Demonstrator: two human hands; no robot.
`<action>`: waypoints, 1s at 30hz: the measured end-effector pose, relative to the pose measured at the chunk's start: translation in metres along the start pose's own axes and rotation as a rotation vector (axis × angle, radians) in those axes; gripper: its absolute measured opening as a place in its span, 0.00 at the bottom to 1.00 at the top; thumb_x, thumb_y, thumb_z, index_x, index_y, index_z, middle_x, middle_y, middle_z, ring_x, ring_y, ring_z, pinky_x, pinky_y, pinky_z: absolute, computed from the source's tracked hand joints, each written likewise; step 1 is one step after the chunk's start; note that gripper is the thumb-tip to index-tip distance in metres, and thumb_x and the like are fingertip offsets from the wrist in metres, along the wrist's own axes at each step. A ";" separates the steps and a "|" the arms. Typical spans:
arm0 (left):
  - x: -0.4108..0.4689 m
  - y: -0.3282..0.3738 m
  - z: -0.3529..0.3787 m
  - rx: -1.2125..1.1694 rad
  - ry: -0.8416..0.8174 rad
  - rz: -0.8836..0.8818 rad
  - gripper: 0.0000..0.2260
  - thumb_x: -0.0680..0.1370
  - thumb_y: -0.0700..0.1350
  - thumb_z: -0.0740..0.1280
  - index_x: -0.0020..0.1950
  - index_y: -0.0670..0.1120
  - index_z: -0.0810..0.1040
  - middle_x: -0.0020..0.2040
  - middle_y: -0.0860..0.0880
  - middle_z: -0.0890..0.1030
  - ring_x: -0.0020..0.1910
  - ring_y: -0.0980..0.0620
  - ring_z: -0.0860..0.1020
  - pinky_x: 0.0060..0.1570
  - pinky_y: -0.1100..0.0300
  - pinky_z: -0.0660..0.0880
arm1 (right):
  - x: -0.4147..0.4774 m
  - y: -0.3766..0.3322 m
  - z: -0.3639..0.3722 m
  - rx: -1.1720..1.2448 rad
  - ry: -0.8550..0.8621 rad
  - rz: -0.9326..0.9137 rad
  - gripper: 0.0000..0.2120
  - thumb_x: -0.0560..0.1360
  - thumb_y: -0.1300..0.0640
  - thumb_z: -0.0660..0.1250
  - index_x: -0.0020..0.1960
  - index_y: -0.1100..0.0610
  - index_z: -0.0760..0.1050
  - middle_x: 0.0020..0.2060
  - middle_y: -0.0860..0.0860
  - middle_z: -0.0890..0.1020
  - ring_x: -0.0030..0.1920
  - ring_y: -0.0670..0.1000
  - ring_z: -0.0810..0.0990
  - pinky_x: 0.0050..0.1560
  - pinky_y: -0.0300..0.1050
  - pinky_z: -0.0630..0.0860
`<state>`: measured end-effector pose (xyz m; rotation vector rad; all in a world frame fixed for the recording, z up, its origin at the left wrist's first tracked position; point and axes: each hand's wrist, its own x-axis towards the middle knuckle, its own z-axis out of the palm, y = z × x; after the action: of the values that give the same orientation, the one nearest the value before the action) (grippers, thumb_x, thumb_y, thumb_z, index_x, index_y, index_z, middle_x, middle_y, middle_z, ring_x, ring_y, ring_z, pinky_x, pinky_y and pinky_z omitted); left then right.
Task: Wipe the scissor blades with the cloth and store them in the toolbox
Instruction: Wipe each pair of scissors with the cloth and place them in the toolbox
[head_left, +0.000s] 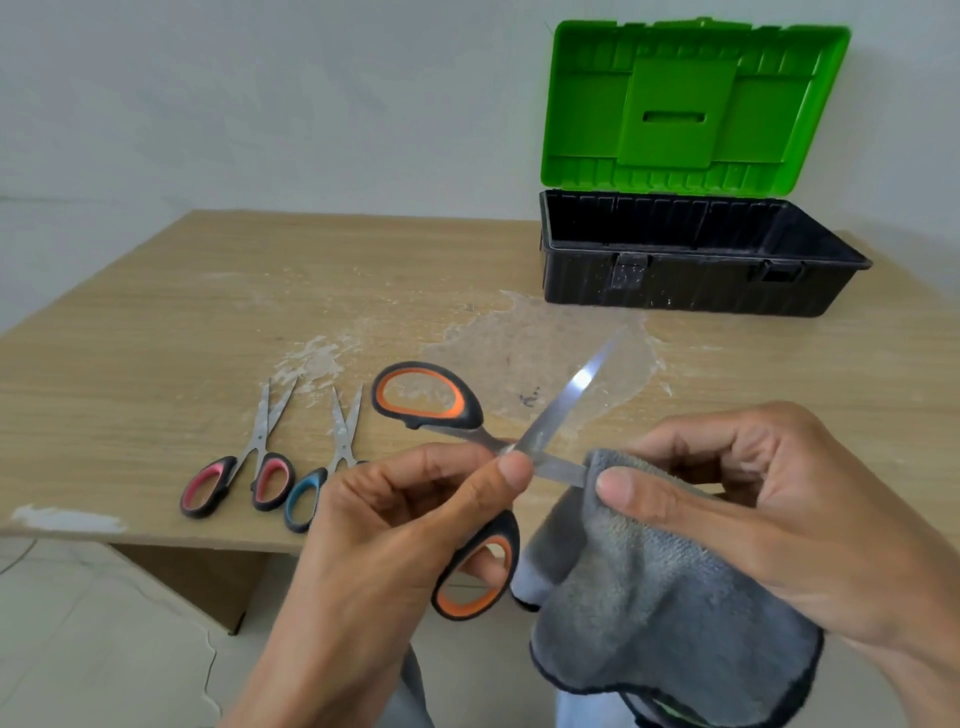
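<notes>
My left hand (395, 525) holds the large orange-and-black scissors (447, 415) at the pivot, blades spread wide. One blade points up and to the right; the other runs right into the grey cloth (639, 582). My right hand (753, 493) pinches the cloth around that blade. Two smaller scissors lie on the table's left part: a pink-handled pair (244, 467) and a blue-handled pair (327, 467) partly hidden by my left hand. The toolbox (675, 280), black with its green lid up, stands at the back right.
The wooden table (156, 332) has white smears and a shiny patch in the middle. Its front edge runs just behind my hands. A pale wall stands behind, tiled floor lies at lower left.
</notes>
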<state>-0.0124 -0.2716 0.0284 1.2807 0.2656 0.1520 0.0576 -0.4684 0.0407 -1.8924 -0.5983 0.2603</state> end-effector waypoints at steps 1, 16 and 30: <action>0.000 0.001 -0.002 0.009 0.006 -0.005 0.08 0.63 0.44 0.77 0.35 0.40 0.85 0.26 0.43 0.77 0.20 0.52 0.71 0.22 0.66 0.70 | -0.001 0.001 -0.002 -0.001 0.003 0.001 0.11 0.72 0.40 0.76 0.44 0.46 0.89 0.40 0.52 0.89 0.43 0.58 0.87 0.46 0.49 0.82; 0.001 0.001 -0.003 0.007 -0.001 0.014 0.09 0.61 0.46 0.76 0.34 0.40 0.85 0.28 0.41 0.81 0.20 0.52 0.74 0.22 0.66 0.72 | 0.000 0.000 0.001 0.003 0.035 -0.020 0.09 0.69 0.44 0.75 0.42 0.48 0.89 0.39 0.53 0.89 0.41 0.56 0.87 0.44 0.51 0.81; 0.002 0.001 0.001 -0.029 -0.035 0.013 0.09 0.62 0.45 0.76 0.35 0.40 0.85 0.32 0.39 0.82 0.20 0.50 0.75 0.22 0.65 0.73 | -0.001 -0.004 -0.005 -0.042 -0.005 -0.033 0.15 0.69 0.36 0.73 0.44 0.46 0.88 0.40 0.51 0.88 0.39 0.53 0.87 0.43 0.54 0.82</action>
<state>-0.0100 -0.2717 0.0295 1.2557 0.2244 0.1445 0.0584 -0.4720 0.0461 -1.9210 -0.6415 0.2326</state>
